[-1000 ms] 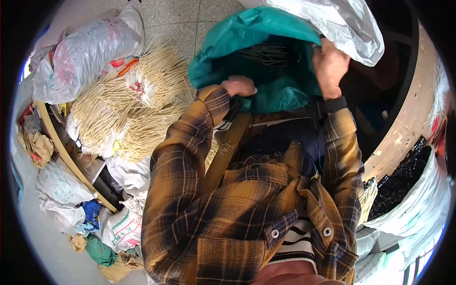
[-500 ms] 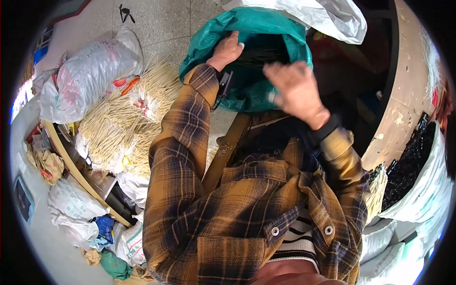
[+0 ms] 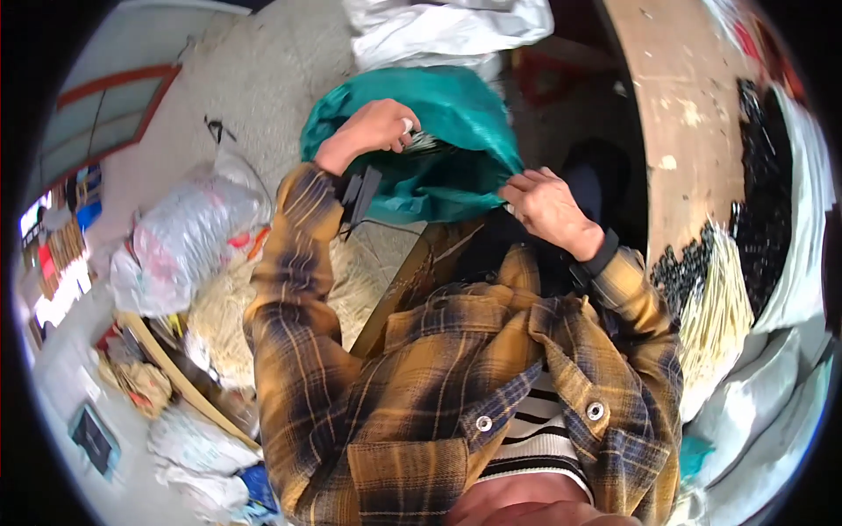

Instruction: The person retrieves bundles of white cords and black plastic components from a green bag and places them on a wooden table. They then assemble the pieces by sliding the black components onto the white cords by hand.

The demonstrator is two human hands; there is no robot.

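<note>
A green woven plastic bag (image 3: 456, 101) stands in front of me with its mouth toward me. My left hand (image 3: 377, 127) is at the far left of the mouth, fingers curled over the rim, a white band on one finger. My right hand (image 3: 548, 206) pinches the bag's right edge between thumb and fingers. Thin pale strands show just inside the mouth, next to my left fingertips. The rest of the inside is dark, and its contents cannot be made out.
A white sack (image 3: 447, 35) lies beyond the bag. Left are a filled clear plastic bag (image 3: 197, 232) and bundles of pale thin sticks (image 3: 228, 311). A worn wooden board (image 3: 671, 131) stands right, near black pieces (image 3: 763, 184) and a pale stick bundle (image 3: 719, 302).
My right hand has come down from above the mouth to the bag's right edge and closed on it. The bag's far side has folded over, narrowing the mouth. The view has shifted.
</note>
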